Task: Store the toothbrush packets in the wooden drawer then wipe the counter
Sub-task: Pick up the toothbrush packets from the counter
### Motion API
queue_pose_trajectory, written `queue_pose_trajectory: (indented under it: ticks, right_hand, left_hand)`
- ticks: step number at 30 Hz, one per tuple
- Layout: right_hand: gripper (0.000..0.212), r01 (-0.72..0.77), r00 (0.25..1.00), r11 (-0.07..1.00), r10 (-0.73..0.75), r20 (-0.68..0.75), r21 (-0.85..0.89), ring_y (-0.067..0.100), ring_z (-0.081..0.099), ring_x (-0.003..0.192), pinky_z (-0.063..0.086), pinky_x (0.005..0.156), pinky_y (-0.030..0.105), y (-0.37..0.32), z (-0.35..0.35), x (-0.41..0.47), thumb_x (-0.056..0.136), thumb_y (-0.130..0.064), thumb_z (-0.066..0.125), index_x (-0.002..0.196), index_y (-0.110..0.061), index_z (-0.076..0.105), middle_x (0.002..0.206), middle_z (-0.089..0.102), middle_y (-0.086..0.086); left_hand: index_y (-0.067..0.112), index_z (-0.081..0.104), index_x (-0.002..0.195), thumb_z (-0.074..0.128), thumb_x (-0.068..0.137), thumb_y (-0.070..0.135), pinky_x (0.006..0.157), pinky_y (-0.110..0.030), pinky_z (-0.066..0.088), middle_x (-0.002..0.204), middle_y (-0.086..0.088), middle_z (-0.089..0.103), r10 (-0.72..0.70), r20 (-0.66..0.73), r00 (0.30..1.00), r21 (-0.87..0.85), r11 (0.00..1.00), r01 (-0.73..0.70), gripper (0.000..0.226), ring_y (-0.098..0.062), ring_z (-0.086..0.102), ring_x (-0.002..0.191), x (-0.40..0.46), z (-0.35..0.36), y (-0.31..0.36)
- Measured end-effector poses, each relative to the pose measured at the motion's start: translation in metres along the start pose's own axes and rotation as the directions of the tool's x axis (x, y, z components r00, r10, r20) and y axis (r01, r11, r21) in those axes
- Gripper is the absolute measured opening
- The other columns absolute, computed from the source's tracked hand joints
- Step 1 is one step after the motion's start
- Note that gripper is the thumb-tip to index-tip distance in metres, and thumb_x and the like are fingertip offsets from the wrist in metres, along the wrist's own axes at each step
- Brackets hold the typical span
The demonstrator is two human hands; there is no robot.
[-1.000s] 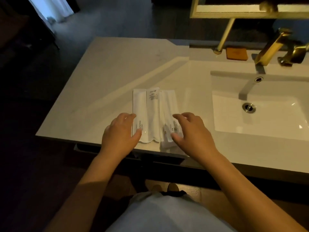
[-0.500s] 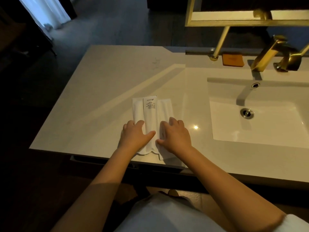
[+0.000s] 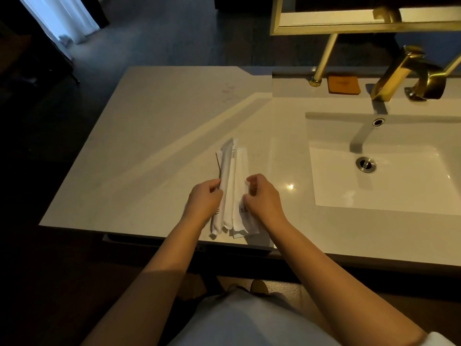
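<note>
Several long white toothbrush packets (image 3: 230, 186) are bunched together near the front edge of the pale counter (image 3: 154, 146). My left hand (image 3: 203, 203) pinches the left side of the bunch, tilting those packets up on edge. My right hand (image 3: 262, 198) grips the right side of the bunch with curled fingers. The packets' far ends point away from me and their near ends hang close to the counter's front edge. Just under that edge, a dark drawer front (image 3: 154, 242) shows as a thin strip.
A white sink basin (image 3: 389, 171) with a metal drain lies to the right, under a gold faucet (image 3: 399, 76). A small orange-brown pad (image 3: 343, 84) sits by a gold post at the back. Dark floor borders the counter's left side.
The packets lay flat and spread a second ago; both hands pressed in from the sides, gathered them into one bunch and now lift its left side off the counter.
</note>
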State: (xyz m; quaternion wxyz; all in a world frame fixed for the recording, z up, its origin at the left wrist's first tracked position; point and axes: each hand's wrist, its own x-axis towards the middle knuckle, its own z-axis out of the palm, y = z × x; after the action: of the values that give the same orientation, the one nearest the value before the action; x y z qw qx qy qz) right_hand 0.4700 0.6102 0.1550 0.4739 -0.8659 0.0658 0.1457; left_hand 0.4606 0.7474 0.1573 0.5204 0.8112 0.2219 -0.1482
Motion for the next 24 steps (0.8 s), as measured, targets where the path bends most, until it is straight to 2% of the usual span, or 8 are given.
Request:
queue_pose_trajectory:
  ticks: [3, 6, 10, 13, 16, 20, 22, 24]
  right_hand:
    - [0.052, -0.036, 0.999, 0.999, 0.036, -0.016, 0.022, 0.027, 0.059, 0.100, 0.041, 0.076, 0.026, 0.000, -0.002, 0.000, 0.076, -0.003, 0.061, 0.125, -0.006, 0.043, 0.113, 0.063, 0.014]
    - [0.048, -0.069, 0.998, 0.998, 0.069, -0.002, 0.011, 0.030, 0.059, 0.102, 0.043, 0.078, 0.029, -0.003, 0.000, 0.003, 0.076, -0.007, 0.061, 0.123, -0.006, 0.047, 0.113, 0.064, 0.014]
    - [0.034, -0.117, 0.993, 0.988, 0.114, 0.039, 0.097, 0.026, 0.060, 0.097, 0.048, 0.082, 0.036, -0.003, 0.001, 0.004, 0.078, -0.011, 0.060, 0.112, -0.009, 0.058, 0.113, 0.066, 0.011]
    - [0.037, -0.132, 0.989, 0.981, 0.122, 0.078, 0.138, 0.022, 0.059, 0.089, 0.049, 0.081, 0.037, -0.002, -0.002, 0.004, 0.076, -0.014, 0.064, 0.113, -0.011, 0.058, 0.111, 0.065, 0.006]
    - [0.041, -0.163, 0.982, 0.970, 0.142, 0.124, 0.182, 0.023, 0.062, 0.090, 0.052, 0.084, 0.040, 0.000, -0.010, 0.005, 0.074, -0.007, 0.066, 0.113, -0.015, 0.057, 0.106, 0.065, 0.005]
    - [0.025, -0.248, 0.957, 0.918, 0.182, 0.228, 0.308, 0.013, 0.065, 0.072, 0.054, 0.063, 0.028, 0.003, -0.020, 0.005, 0.073, -0.003, 0.066, 0.093, -0.017, 0.062, 0.086, 0.067, 0.000]
    - [0.015, -0.295, 0.940, 0.882, 0.199, 0.277, 0.367, 0.014, 0.068, 0.065, 0.057, 0.061, 0.030, 0.005, -0.025, 0.005, 0.073, -0.002, 0.067, 0.080, -0.015, 0.065, 0.080, 0.069, 0.003]
    - [0.011, -0.328, 0.919, 0.855, 0.190, 0.346, 0.402, 0.012, 0.069, 0.059, 0.057, 0.054, 0.026, 0.006, -0.031, 0.003, 0.075, -0.001, 0.067, 0.077, -0.012, 0.066, 0.078, 0.070, 0.005]
  left_hand:
    - [0.022, 0.056, 0.124, 0.055, 0.078, 0.019, 0.094, -0.048, 0.050, 0.114, -0.006, 0.065, 0.011, -0.021, 1.000, 0.032, 0.999, -0.010, 0.047, -0.024, 0.062, 0.103, -0.004, 0.002, -0.002]
    - [0.013, 0.047, 0.130, 0.068, 0.073, 0.024, 0.094, -0.047, 0.049, 0.114, -0.008, 0.063, -0.090, -0.040, 0.995, 0.044, 0.995, 0.091, 0.062, -0.027, 0.062, 0.103, -0.004, 0.002, 0.000]
    - [0.008, 0.064, 0.089, 0.072, 0.072, 0.017, 0.086, -0.048, 0.055, 0.094, -0.013, 0.070, -0.136, 0.006, 0.991, 0.031, 0.990, 0.136, 0.020, -0.031, 0.068, 0.089, -0.005, 0.002, 0.004]
    - [0.006, 0.064, 0.094, 0.072, 0.074, 0.014, 0.085, -0.044, 0.055, 0.096, -0.014, 0.069, -0.135, 0.036, 0.990, 0.002, 0.991, 0.135, 0.022, -0.031, 0.068, 0.091, -0.005, 0.005, 0.003]
    - [0.017, 0.063, 0.093, 0.072, 0.074, 0.015, 0.080, -0.041, 0.057, 0.096, -0.006, 0.070, -0.079, 0.042, 0.996, -0.020, 0.997, 0.080, 0.021, -0.020, 0.068, 0.085, -0.006, 0.006, 0.002]
    - [0.025, 0.062, 0.083, 0.069, 0.076, 0.014, 0.080, -0.042, 0.057, 0.090, -0.004, 0.071, -0.091, 0.100, 0.991, -0.093, 0.991, 0.100, 0.014, -0.022, 0.069, 0.085, -0.005, -0.001, 0.002]
    - [0.018, 0.064, 0.092, 0.065, 0.081, 0.011, 0.081, -0.042, 0.056, 0.094, -0.008, 0.071, -0.125, 0.181, 0.975, -0.166, 0.974, 0.156, 0.013, -0.024, 0.069, 0.088, -0.005, -0.007, 0.001]
    - [0.013, 0.063, 0.099, 0.060, 0.085, 0.008, 0.077, -0.039, 0.056, 0.097, -0.010, 0.070, -0.136, 0.265, 0.955, -0.220, 0.955, 0.197, 0.015, -0.024, 0.068, 0.089, -0.007, -0.010, 0.000]
